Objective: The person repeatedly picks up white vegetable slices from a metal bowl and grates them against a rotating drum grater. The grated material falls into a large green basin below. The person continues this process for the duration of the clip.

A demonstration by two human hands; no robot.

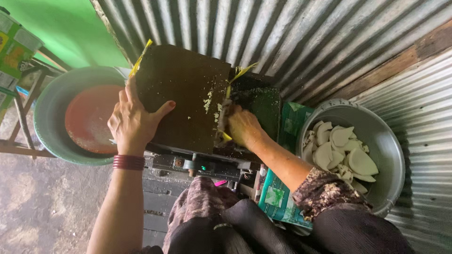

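Head view: left hand (134, 123) open, palm flat on the left edge of a dark board (181, 96) over a grating machine (256, 103). Right hand (242, 127) closed around a pale chunk (222, 116), pressing it at the board's right edge. White shreds speckle the board. Metal bowl (393, 155), right, holds many white pieces ungrated. Green basin (52, 110), left, holds a red plate (89, 120).

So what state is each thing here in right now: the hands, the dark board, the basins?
Left hand: spread flat on the dark board, steadying it.
Right hand: closed, pressed at the board's right edge.
Dark board: tilted, flecked with white crumbs.
Green basin: holds a red plate, nothing else.
Metal basin: partly filled with white pieces.
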